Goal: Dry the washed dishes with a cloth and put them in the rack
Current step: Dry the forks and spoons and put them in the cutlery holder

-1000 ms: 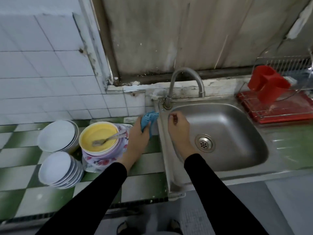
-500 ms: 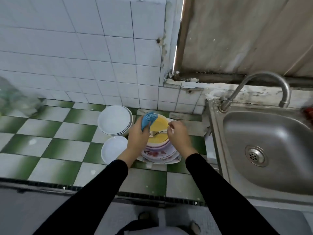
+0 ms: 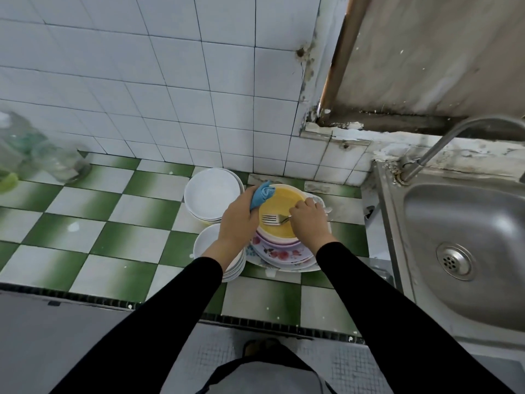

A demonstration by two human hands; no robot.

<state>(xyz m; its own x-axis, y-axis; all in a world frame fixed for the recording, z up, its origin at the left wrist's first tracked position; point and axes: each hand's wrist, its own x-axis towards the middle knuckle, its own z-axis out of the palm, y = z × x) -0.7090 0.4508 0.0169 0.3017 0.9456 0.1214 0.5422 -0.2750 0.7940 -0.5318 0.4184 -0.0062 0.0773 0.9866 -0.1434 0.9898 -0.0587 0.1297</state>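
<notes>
A yellow bowl (image 3: 284, 209) tops a stack of floral plates (image 3: 279, 254) on the green-and-white tiled counter (image 3: 113, 240). A metal fork (image 3: 271, 219) lies in the bowl, and my right hand (image 3: 308, 220) pinches its handle. My left hand (image 3: 238, 223) grips a blue cloth (image 3: 262, 194) at the bowl's left rim. Left of the stack stand two piles of white dishes, the far pile (image 3: 211, 196) and the near pile (image 3: 208, 243), the near one partly hidden by my left wrist. The rack is out of view.
A steel sink (image 3: 460, 245) with a curved tap (image 3: 443, 143) lies to the right of the counter. Clear bottles (image 3: 25, 155) stand at the far left against the white tiled wall. The counter's front edge runs just below my forearms.
The view swung left from the sink to the dish stack, so the rack left the frame. My right hand moved from the sink rim to the fork and took its handle.
</notes>
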